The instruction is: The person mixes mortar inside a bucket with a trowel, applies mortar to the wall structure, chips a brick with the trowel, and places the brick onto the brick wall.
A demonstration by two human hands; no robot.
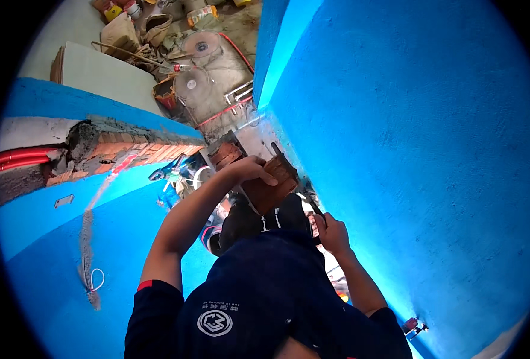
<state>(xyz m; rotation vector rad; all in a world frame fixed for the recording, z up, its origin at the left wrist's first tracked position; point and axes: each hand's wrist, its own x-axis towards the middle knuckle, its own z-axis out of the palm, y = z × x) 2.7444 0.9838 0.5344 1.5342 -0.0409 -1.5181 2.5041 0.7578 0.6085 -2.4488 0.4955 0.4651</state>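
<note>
My left hand (254,171) is wrapped over a reddish-brown brick (269,196), its thumb lying across the top. Dark grey mortar (286,160) clings along the brick's far right side. Lower and to the right, my right hand (335,236) is closed round the dark handle of a tool (316,209); the tool's working end is hard to make out against the clutter below. Just beyond my left hand, another reddish brick (226,154) sits in grey mortar by the wall end.
A blue wall (408,131) rises close on my right. On the left stands a cut brick wall end (127,146) with red conduits (28,157). Farther off, two round fan-like things (193,84), white pipes (239,96), sacks (121,35) and a pale board (100,75) occupy the floor.
</note>
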